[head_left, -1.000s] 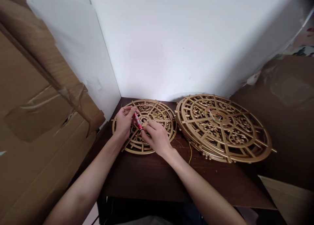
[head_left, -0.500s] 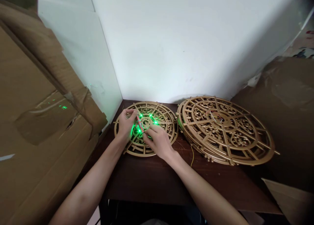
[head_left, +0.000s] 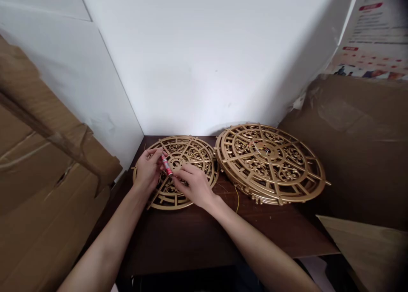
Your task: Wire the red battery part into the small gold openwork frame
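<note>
A small red cylinder, battery-like, is held over the left gold openwork disc. My left hand grips its upper end between thumb and fingers. At its lower end, my right hand has its fingers pinched near the tip; what lies between them is too small to make out. The disc lies flat on the dark brown table, partly hidden by both hands. None of its lights glow.
To the right, several similar gold discs are stacked, with thin coloured wires at the top disc's centre. A yellow wire lies on the table. Cardboard stands at the left and right, and a white wall behind.
The green lights on the left disc have gone out. The view has shifted, so the discs and hands appear further left. Both hands stay at the red cylinder.
</note>
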### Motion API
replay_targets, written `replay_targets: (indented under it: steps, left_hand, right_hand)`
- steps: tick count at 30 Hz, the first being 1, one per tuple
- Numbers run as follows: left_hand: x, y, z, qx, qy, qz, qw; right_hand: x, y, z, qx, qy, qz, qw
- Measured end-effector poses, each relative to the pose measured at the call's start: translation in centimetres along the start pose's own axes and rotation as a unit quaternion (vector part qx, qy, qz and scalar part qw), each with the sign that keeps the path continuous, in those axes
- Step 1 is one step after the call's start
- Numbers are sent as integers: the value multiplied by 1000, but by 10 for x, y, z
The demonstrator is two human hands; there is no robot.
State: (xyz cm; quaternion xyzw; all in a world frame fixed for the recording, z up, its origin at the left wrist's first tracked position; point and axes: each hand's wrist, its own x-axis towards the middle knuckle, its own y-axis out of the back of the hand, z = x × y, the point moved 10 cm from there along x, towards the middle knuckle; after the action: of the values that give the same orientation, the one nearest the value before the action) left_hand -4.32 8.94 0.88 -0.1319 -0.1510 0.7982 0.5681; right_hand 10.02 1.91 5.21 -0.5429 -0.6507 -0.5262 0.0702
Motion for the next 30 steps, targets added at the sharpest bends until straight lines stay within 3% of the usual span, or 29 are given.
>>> replay_targets:
  steps: [10, 17, 30]
  left_hand:
    - [0, 2, 5, -22, 8, 2, 1000]
    - [2, 6, 4, -12, 6, 17, 1000]
    - [1, 4, 4, 11, -34, 3, 999]
  right_hand:
    - [-1, -3, -1, 51, 20, -5, 998]
    - [-3, -6, 5, 62, -4, -14, 998]
    - [-4, 0, 5, 55, -10, 14, 998]
